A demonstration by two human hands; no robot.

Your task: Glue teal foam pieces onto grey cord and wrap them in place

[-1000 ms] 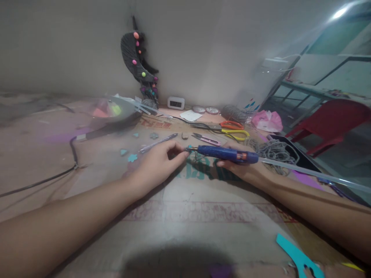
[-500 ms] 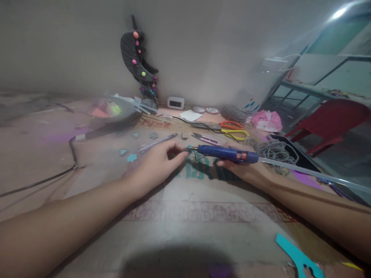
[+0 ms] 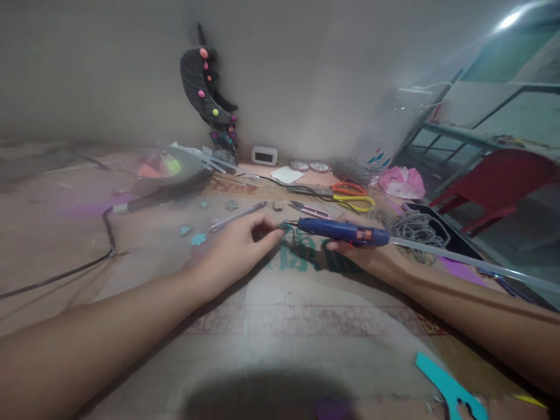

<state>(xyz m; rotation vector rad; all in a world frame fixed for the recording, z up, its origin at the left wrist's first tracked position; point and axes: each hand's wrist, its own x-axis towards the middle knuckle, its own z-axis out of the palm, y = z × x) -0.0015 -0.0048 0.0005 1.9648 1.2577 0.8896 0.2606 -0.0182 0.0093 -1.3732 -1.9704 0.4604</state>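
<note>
My right hand [image 3: 356,252] grips a blue glue gun [image 3: 343,231] with a clear glue stick [image 3: 472,263] trailing from its back. The gun's nozzle points left at a small teal and grey piece [image 3: 285,226]. My left hand [image 3: 238,249] pinches that small piece at its fingertips, right at the nozzle. Both hands rest low over a sheet of cardboard [image 3: 301,321] with red and green print.
Behind the hands lie a pen [image 3: 238,216], pink snips [image 3: 308,209], orange and yellow scissors [image 3: 347,195] and grey cord [image 3: 409,224]. Small teal cutouts [image 3: 199,238] lie left, a teal foam scrap [image 3: 448,388] near right. A black cable [image 3: 87,256], a bowl [image 3: 168,169], a clock [image 3: 264,155] and a red chair [image 3: 503,181] surround.
The view has shifted slightly. Both hands and the glue gun stay almost still, the nozzle held at the small piece.
</note>
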